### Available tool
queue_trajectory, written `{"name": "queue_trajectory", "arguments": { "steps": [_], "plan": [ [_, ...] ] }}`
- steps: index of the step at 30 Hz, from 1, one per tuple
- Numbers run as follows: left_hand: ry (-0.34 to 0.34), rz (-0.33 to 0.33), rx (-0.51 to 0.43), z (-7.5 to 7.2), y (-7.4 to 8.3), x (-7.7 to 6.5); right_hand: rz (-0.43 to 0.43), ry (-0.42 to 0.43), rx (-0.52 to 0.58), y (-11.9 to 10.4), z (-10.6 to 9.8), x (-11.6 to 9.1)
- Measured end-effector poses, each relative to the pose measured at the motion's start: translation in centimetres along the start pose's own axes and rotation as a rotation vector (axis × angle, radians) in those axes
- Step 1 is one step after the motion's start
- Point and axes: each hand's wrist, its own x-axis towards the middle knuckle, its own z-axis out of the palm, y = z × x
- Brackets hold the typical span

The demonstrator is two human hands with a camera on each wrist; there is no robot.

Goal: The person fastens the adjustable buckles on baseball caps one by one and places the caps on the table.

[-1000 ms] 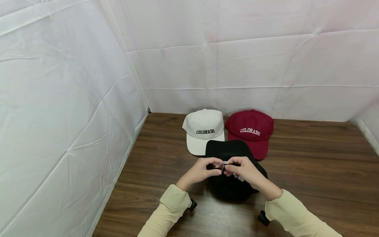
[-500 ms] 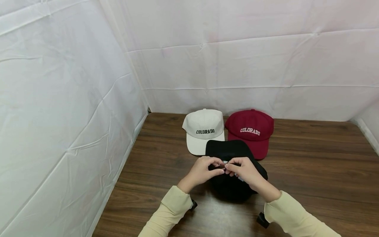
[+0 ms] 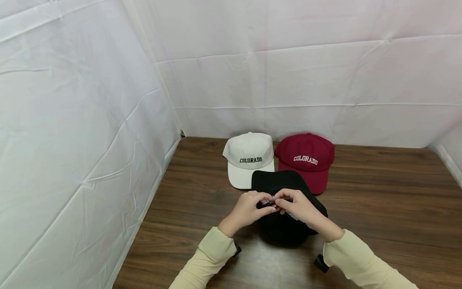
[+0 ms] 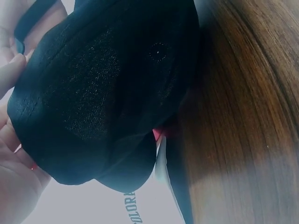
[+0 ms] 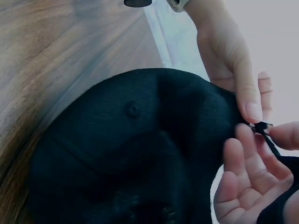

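Observation:
A black cap [image 3: 279, 182] lies on the table with its brim toward the back wall, both hands at its rear opening. My left hand [image 3: 247, 209] grips the cap's edge beside a small metal buckle [image 5: 252, 126]. From the other side my right hand [image 3: 301, 208] pinches the narrow black strap [image 5: 273, 145] at that buckle. The fingertips of both hands nearly meet there, hiding much of the buckle. Whether the strap runs through it, I cannot tell. The black cap [image 4: 103, 93] fills much of the left wrist view, crown toward the camera.
Behind the black cap stand a white cap [image 3: 249, 146] and a dark red cap [image 3: 306, 146], both lettered COLORADO. The black brim overlaps their brims. White cloth walls [image 3: 303, 76] enclose the wooden table [image 3: 379, 208] at the back and sides.
The fingertips of both hands have drawn closer together at the buckle, covering more of it. My left hand has shifted slightly right. All the caps stay in place.

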Motion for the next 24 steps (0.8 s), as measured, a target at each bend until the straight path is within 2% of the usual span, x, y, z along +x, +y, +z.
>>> {"name": "queue_trajectory", "arguments": {
  "steps": [6, 12, 15, 20, 22, 24],
  "plan": [
    [0.018, -0.007, 0.032, 0.0, 0.1, 0.0, 0.008, 0.058, -0.04, 0.0, 0.2, 0.1],
    [0.023, -0.007, 0.035, 0.1, 0.2, 0.0, 0.02, -0.015, -0.026, -0.1, -0.1, 0.3],
    [0.071, 0.001, -0.001, 0.4, 0.0, 0.0, 0.043, -0.046, 0.019, 0.0, -0.3, 0.4],
    [0.191, 0.014, -0.045, 0.6, -0.2, 0.0, 0.108, -0.063, 0.108, 0.3, -0.8, 0.5],
    [0.2, -0.008, -0.061, 0.6, -0.1, 0.0, 0.126, -0.073, 0.132, 0.5, -1.0, 0.5],
    [0.179, -0.046, -0.064, 0.4, 0.0, 0.1, 0.135, -0.083, 0.154, 0.6, -1.1, 0.6]
  ]
}}
